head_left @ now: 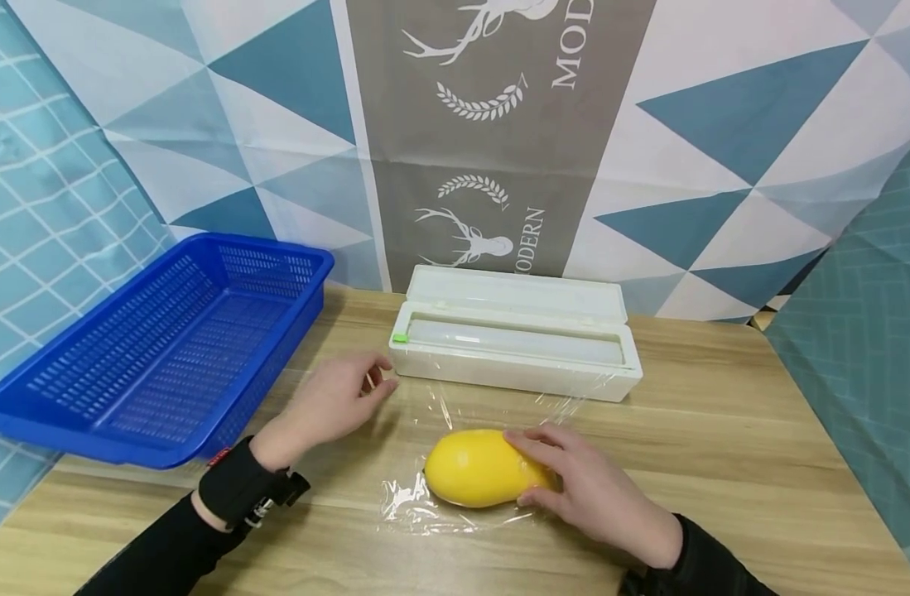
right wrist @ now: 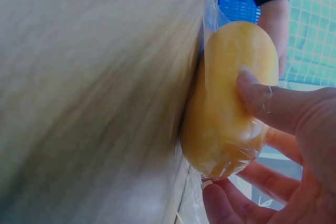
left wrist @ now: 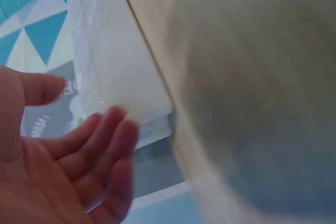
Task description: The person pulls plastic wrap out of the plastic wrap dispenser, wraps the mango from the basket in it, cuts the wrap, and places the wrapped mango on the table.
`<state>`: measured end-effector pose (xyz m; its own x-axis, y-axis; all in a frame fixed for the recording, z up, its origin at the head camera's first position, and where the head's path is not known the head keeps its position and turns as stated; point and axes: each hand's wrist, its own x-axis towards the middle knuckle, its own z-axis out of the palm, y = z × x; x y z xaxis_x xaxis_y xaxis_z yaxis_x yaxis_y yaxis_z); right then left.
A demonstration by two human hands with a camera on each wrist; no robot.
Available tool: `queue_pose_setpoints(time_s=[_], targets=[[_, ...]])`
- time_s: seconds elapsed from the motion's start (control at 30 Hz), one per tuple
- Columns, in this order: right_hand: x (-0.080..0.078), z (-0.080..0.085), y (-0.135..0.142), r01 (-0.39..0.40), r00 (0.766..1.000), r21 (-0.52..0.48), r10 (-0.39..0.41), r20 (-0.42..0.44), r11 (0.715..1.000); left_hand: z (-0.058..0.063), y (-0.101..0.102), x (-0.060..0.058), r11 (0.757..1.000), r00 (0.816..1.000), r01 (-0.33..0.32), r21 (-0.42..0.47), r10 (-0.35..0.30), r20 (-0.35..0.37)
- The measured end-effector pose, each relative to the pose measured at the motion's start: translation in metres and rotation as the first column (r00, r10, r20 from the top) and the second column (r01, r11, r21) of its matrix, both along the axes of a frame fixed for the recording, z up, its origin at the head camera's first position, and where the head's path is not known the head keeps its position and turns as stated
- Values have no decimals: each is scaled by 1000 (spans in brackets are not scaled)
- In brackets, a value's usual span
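Note:
A smooth, oval yellow fruit point(head_left: 473, 468) lies on a sheet of clear plastic wrap point(head_left: 410, 497) on the table. My right hand point(head_left: 592, 484) holds the fruit's right end between thumb and fingers. In the right wrist view, film clings to part of the fruit point(right wrist: 231, 103), and the thumb presses its side. Behind it stands a white cling film box point(head_left: 514, 368), lid up, a roll inside; film stretches from its front toward the fruit. My left hand point(head_left: 339, 397) hovers by the box's left front corner, fingers loosely bent, with nothing visible in its grasp.
A blue perforated plastic basket point(head_left: 194, 356) stands on the left of the wooden table point(head_left: 723, 463). Patterned cloth point(head_left: 492, 149) hangs behind the box. A green slider point(head_left: 400, 338) sits on the box's left end.

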<state>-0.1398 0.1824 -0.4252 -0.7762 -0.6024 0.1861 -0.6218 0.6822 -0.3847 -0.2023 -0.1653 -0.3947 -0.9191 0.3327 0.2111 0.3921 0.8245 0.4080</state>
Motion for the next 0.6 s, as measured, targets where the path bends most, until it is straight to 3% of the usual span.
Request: queue_pose_setpoints(time_s=[0.07, 0.17, 0.27, 0.4, 0.43, 0.5, 0.6], targets=[[0, 0, 1, -1, 1000, 6, 1, -3, 1000, -4, -1, -2, 1000, 994, -6, 19, 4, 111], [0, 0, 1, -11, 1000, 8, 11, 0, 1000, -12, 0, -3, 995, 963, 15, 96, -40, 265], [0, 0, 1, -19, 1000, 3, 19, 9, 1000, -17, 2, -5, 969, 908, 69, 239, -160, 388], [1, 0, 0, -21, 1000, 1, 21, 14, 1000, -21, 6, -4, 916, 798, 133, 378, -325, 507], [1, 0, 1, -19, 1000, 5, 19, 12, 1000, -21, 7, -3, 909, 779, 148, 389, -349, 521], [1, 0, 1, -14, 1000, 6, 14, 8, 1000, -22, 9, -1, 904, 754, 169, 392, -374, 540], [1, 0, 2, -9, 1000, 10, 9, -4, 1000, -23, 12, 5, 894, 729, 190, 406, -405, 551]])
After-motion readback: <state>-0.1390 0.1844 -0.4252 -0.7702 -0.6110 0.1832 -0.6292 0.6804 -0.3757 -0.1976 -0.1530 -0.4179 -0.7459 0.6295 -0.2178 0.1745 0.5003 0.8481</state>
